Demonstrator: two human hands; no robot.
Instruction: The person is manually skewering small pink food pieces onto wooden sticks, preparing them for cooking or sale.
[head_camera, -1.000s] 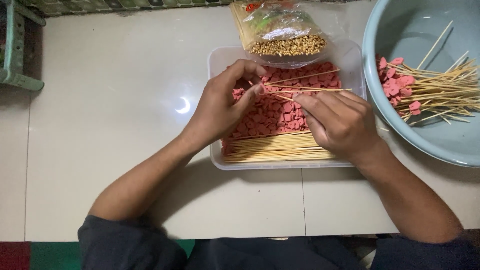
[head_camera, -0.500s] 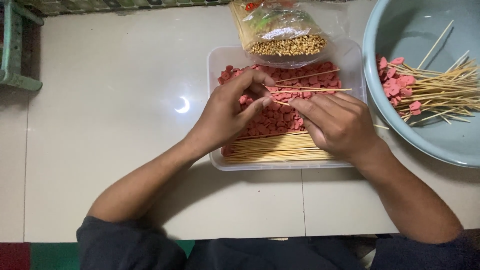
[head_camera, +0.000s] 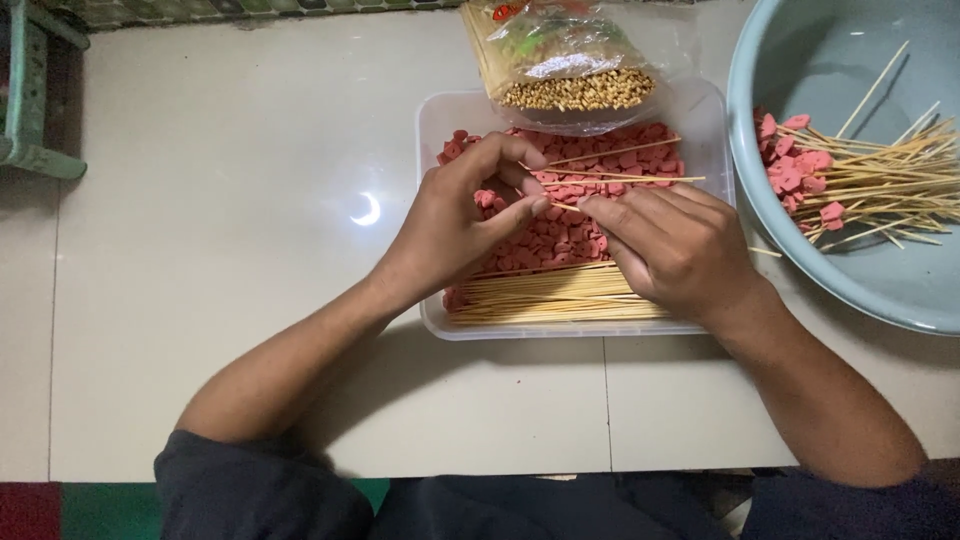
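Observation:
A clear plastic tray (head_camera: 432, 120) holds many small pink heart-shaped pieces (head_camera: 620, 160) and a bundle of bare wooden skewers (head_camera: 540, 295) along its near side. My left hand (head_camera: 455, 215) hovers over the tray's left half, thumb and forefinger pinched at the tip of a thin skewer (head_camera: 562, 206). My right hand (head_camera: 680, 245) grips that same skewer from the right. The pink piece at the skewer tip is hidden by my fingers. Two loose skewers (head_camera: 625, 178) lie across the pink pieces.
A large pale blue basin (head_camera: 800, 60) at the right holds several skewers with pink pieces on their ends (head_camera: 800, 175). A plastic bag of skewers (head_camera: 580, 60) rests on the tray's far edge. A green stool leg (head_camera: 30, 90) stands at far left.
My left hand has drawn back from the pink pieces and its fingers now pinch at the skewer tip. My right hand has stayed nearly still.

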